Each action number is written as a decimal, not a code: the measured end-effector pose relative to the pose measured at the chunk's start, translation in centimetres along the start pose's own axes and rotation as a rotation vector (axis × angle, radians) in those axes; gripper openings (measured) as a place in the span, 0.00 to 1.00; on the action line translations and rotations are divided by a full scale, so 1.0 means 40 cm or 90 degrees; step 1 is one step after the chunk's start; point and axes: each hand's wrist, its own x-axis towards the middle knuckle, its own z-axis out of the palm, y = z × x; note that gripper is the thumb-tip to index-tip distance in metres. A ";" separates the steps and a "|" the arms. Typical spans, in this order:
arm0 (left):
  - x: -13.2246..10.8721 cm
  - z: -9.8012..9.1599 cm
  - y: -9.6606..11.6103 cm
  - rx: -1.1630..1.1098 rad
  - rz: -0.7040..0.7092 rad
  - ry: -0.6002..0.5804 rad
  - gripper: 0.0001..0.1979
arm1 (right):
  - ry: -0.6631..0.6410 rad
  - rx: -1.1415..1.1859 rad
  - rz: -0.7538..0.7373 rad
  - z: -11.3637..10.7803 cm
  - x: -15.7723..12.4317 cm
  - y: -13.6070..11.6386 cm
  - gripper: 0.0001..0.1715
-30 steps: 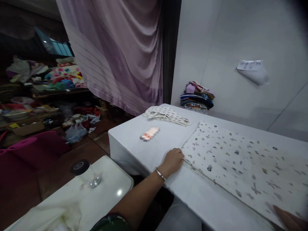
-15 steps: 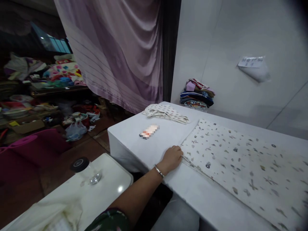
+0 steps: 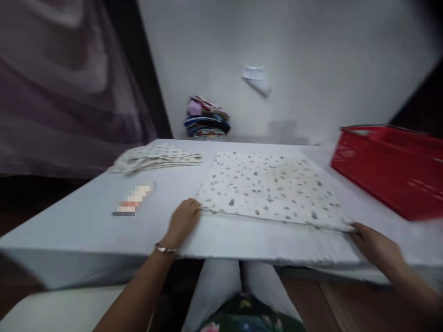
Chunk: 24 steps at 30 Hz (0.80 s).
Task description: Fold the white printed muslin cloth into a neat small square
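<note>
A white cloth with small dark prints lies flat on the white table. My left hand rests on the table with its fingers curled at the cloth's near left corner. At the cloth's near right corner, my right hand has its fingers closed, pinching the edge. The whole view is smeared by motion.
A red plastic basket stands on the table's right side. A folded patterned cloth lies at the back left, a small blurred object nearer me. A stack of folded clothes sits against the wall. A mauve curtain hangs left.
The view has swung right, bringing the red basket and my right hand into sight. My left hand stays at the cloth's near left corner.
</note>
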 end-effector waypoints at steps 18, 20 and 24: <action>0.023 -0.027 0.011 0.069 -0.008 0.006 0.17 | 0.100 -0.047 -0.248 -0.055 -0.013 -0.036 0.19; 0.023 -0.032 0.016 0.066 -0.017 -0.002 0.18 | 0.078 -0.041 -0.264 -0.056 -0.009 -0.041 0.17; 0.026 -0.040 0.026 0.082 -0.042 -0.031 0.18 | 0.046 -0.037 -0.228 -0.060 -0.001 -0.049 0.17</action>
